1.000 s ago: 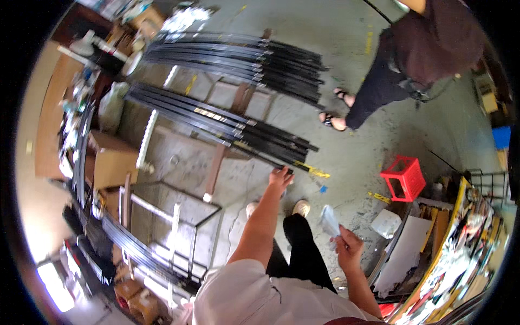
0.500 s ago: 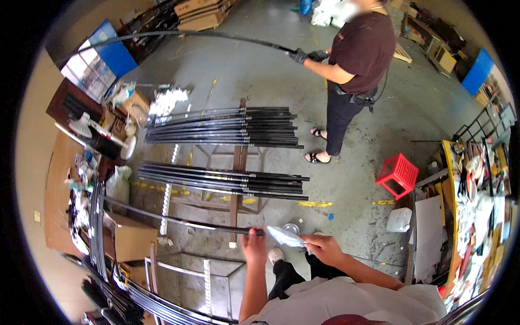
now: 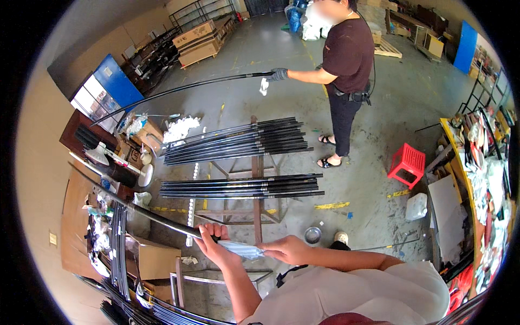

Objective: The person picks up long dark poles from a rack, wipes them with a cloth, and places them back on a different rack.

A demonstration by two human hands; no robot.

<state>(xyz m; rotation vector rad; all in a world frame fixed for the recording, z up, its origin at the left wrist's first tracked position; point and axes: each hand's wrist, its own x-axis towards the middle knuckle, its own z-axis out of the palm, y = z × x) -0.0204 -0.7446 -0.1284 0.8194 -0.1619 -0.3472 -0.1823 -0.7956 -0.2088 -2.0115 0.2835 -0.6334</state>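
My left hand (image 3: 218, 248) is wrapped round a long, thin black pole (image 3: 157, 218) close to its near end. From there the pole runs up and away to the left. A light blue-white cloth-like piece (image 3: 242, 249) stretches between that end and my right hand (image 3: 284, 251), whose fingers pinch its right end. Whether the piece covers the pole's tip or only touches it, I cannot tell. Beyond my hands, two bundles of black poles, a nearer one (image 3: 216, 188) and a farther one (image 3: 233, 143), lie across a brown metal rack (image 3: 257, 216).
A co-worker (image 3: 349, 54) with a gloved hand (image 3: 279, 74) holds another black pole (image 3: 189, 89); a white cloth (image 3: 264, 86) hangs there. At right are a red stool (image 3: 407, 165), a white jug (image 3: 416, 206) and a cluttered yellow-edged table (image 3: 452, 146). A metal bowl (image 3: 312, 234) sits on the floor.
My hands have shifted left with the pole and the blue-white piece, now against the pole's end. The pole's far end has risen. The co-worker's pole has tilted, its far end lower.
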